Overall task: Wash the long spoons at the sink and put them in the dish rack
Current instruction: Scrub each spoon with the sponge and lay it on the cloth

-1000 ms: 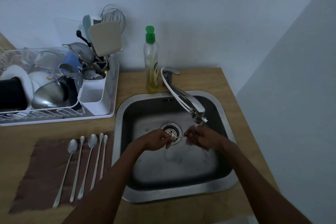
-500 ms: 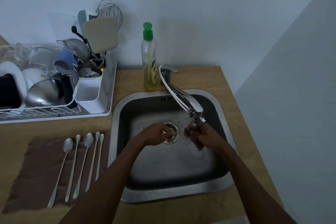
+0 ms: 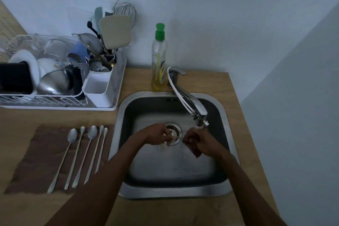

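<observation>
Over the drain of the steel sink (image 3: 222, 115), both hands hold one long spoon (image 3: 178, 137); only a short piece of its thin handle shows between them. My left hand (image 3: 158, 135) grips one end. My right hand (image 3: 199, 141) is curled round the other end, just under the tap's spout (image 3: 200, 117). Several more long spoons (image 3: 78, 154) lie side by side on a brown cloth (image 3: 36, 159) left of the sink. The white dish rack (image 3: 110, 105) stands at the back left, with a white cutlery holder (image 3: 98, 90).
A dish soap bottle with a green cap (image 3: 159, 60) stands behind the sink next to the tap lever (image 3: 177, 70). The rack is crowded with bowls, plates, a strainer, a whisk and a spatula. A wall closes in the counter on the right.
Both hands stay over the drain with the spoon between them, shifting only slightly under the spout. The camera view has drifted a little.
</observation>
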Tool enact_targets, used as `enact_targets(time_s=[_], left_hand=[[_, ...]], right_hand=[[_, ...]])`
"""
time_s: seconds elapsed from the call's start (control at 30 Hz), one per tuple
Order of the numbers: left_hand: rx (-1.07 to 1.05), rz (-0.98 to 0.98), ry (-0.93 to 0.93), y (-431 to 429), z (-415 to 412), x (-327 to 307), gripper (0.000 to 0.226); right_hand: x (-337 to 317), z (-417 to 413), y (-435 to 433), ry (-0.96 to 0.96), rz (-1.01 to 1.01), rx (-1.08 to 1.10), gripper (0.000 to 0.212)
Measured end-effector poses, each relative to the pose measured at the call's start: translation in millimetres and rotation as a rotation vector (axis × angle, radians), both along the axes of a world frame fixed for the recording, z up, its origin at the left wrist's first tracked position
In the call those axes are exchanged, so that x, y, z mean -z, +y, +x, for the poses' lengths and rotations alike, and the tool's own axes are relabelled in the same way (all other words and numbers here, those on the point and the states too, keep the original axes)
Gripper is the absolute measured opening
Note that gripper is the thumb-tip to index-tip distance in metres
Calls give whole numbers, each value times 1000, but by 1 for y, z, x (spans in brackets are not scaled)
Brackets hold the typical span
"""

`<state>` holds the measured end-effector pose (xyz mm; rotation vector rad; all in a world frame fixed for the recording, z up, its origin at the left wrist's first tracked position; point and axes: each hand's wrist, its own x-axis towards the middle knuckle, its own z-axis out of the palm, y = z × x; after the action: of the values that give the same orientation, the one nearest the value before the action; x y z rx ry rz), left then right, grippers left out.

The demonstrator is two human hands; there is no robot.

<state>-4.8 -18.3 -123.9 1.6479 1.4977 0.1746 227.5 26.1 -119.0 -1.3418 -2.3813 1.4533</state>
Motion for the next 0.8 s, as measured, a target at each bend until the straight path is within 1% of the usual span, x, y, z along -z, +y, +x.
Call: enact_targets(time_s=[0.03,0.07,0.1,0.13,0.2,0.23,0.3,0.33,0.37,0.4,0.43,0.47,0.53,0.57,0.6,0.63,0.67,0.73,0.77,0.8], left_hand=[[15,-5,15,0,0,-1,35],[19,-5,25,-1,-1,-2,35],[12,0,25,-1,-2,-1,35],[-9,11,21,-2,-3,-1,35],[-60,33,-6,-4,0,-1,36],[-80,51,-18,-6,5,-1,37],[-111,98,-1,-10,18,-2,40],[-133,102,10,-12,24,-2,42],[-160,91,12,-16,28,-1,45],[-184,68,11,-20,29,-1,47],[-201,48,6,-25,30,1,49],[-222,30,-3,-30,32,2,49],[-305,2,-49,-40,43,3,49],[-351,-3,-71,-45,51,3,48],[-386,6,-75,-48,60,2,46],[-409,26,-63,-49,67,3,45],[-428,45,-41,-50,72,4,44],[-463,53,-12,-52,73,2,42],[-470,43,-14,-55,71,0,42],[-478,34,-26,-58,71,-1,43]], right_hand=[[2,0,3,-32,7,-70,26],[1,-1,4,-38,-12,-95,26],[2,-1,5,-10,-44,-70,24],[1,-1,3,44,-87,9,20],[3,-5,-5,217,-159,284,20],[8,-10,-9,276,-154,441,23],[21,-20,-18,312,-123,728,30],[27,-23,-22,328,-159,817,29],[30,-25,-24,393,-243,858,25],[31,-26,-25,470,-349,860,23],[31,-25,-25,544,-446,860,27],[30,-24,-25,572,-472,852,29],[36,-28,-21,497,-401,890,24],[38,-34,-19,431,-364,935,26],[38,-40,-20,364,-344,1000,37],[40,-44,-19,343,-347,1055,45],[38,-47,-20,380,-372,1056,42],[35,-48,-22,538,-454,909,26],[34,-46,-24,614,-502,829,21],[30,-43,-26,648,-531,774,21]])
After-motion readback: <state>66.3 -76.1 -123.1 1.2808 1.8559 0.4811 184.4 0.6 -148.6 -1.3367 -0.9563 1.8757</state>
